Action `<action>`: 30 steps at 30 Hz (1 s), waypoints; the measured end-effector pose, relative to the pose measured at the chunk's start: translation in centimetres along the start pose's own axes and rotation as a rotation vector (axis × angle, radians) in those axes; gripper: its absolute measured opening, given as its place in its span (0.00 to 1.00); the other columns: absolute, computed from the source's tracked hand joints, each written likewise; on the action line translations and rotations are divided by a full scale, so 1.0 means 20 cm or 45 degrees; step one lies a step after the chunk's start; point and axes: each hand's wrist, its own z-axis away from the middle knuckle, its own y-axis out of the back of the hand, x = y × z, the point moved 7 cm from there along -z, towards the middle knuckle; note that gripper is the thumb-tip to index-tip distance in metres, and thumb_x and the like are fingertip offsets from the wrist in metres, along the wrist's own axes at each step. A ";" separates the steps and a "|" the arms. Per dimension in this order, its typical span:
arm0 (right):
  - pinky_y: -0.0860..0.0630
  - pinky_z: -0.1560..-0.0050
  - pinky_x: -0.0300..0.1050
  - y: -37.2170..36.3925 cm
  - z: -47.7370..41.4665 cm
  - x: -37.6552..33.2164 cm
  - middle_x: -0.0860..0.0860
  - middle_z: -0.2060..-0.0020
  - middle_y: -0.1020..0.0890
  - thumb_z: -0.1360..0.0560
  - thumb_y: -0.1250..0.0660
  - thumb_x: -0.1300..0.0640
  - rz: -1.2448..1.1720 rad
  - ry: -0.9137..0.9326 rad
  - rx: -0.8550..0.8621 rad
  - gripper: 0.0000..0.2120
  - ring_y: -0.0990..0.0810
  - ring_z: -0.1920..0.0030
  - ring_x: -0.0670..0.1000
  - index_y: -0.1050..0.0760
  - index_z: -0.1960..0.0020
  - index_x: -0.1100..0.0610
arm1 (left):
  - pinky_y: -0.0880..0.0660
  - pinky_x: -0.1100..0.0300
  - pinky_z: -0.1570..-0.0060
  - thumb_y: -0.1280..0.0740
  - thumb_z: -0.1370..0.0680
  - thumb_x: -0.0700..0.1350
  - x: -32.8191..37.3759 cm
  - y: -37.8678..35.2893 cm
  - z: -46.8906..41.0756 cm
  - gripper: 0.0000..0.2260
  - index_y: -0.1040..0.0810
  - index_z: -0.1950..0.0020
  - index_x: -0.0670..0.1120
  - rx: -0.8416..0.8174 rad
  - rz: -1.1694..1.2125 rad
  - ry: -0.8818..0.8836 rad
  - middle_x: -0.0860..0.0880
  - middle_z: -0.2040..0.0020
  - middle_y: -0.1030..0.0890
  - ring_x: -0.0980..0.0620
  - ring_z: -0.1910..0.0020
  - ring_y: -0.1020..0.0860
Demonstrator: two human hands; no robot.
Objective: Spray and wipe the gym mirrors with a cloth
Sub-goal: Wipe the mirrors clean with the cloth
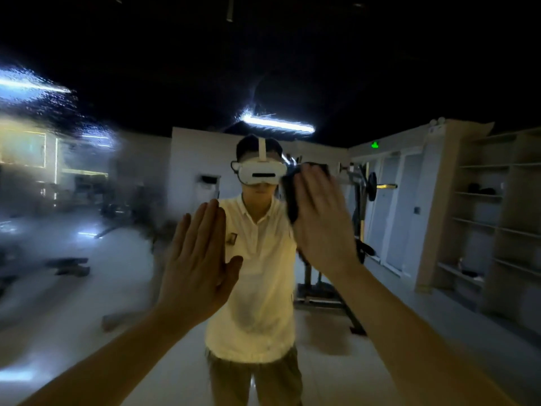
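Head view, and we're right up at the mirror (123, 288). The left hand (199, 259) lies flat on the glass, fingers straight and together, pointing up, holding nothing. The right hand (319, 218) presses a dark cloth (289, 197) to the glass beside the reflected headset (262, 174), fingers straight over it, not curled round it. That reads as the wiping step. Most of the cloth hides under the palm, but the strip showing runs up the glass, leaning a little right at the top, so its long axis looks near upright. Droplets (55, 104) and mist cloud the left of the glass, so the next move, I'd say, calls for firm, flat strokes leftward into that patch.
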 end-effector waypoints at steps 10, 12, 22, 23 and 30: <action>0.44 0.20 0.64 0.06 0.33 0.36 0.64 0.20 0.40 0.18 0.51 0.55 0.006 -0.819 0.136 0.30 0.42 0.20 0.65 0.43 0.19 0.66 | 0.49 0.35 0.19 0.43 0.18 0.61 0.03 -0.10 0.00 0.40 0.50 0.16 0.35 -0.030 -0.036 0.060 0.36 0.15 0.51 0.37 0.15 0.51; 0.45 0.20 0.65 0.02 0.29 0.14 0.65 0.20 0.40 0.19 0.51 0.52 -0.041 -0.720 0.105 0.31 0.43 0.20 0.64 0.43 0.19 0.66 | 0.51 0.36 0.18 0.43 0.18 0.61 0.03 -0.10 0.00 0.40 0.49 0.16 0.35 -0.025 -0.028 0.053 0.36 0.15 0.51 0.37 0.15 0.52; 0.50 0.18 0.58 -0.15 0.34 -0.81 0.59 0.21 0.34 0.16 0.38 0.54 -0.253 0.158 -0.037 0.26 0.41 0.19 0.59 0.36 0.21 0.62 | 0.47 0.36 0.19 0.47 0.15 0.47 -0.06 0.07 0.25 0.27 0.39 0.18 0.35 0.002 0.158 0.086 0.37 0.17 0.41 0.39 0.16 0.44; 0.48 0.18 0.58 -0.15 0.36 -0.82 0.59 0.22 0.33 0.16 0.39 0.55 -0.277 0.206 -0.045 0.25 0.39 0.19 0.59 0.34 0.21 0.62 | 0.48 0.39 0.18 0.47 0.15 0.47 -0.06 0.08 0.29 0.27 0.39 0.18 0.35 -0.023 0.154 0.100 0.37 0.17 0.41 0.39 0.16 0.44; 0.41 0.20 0.59 -0.12 0.56 -0.42 0.59 0.25 0.28 0.16 0.40 0.53 -0.121 0.151 -0.037 0.23 0.33 0.23 0.59 0.32 0.24 0.61 | 0.50 0.39 0.18 0.37 0.17 0.57 0.03 -0.03 0.45 0.37 0.41 0.18 0.34 -0.173 0.088 0.076 0.36 0.16 0.45 0.38 0.16 0.47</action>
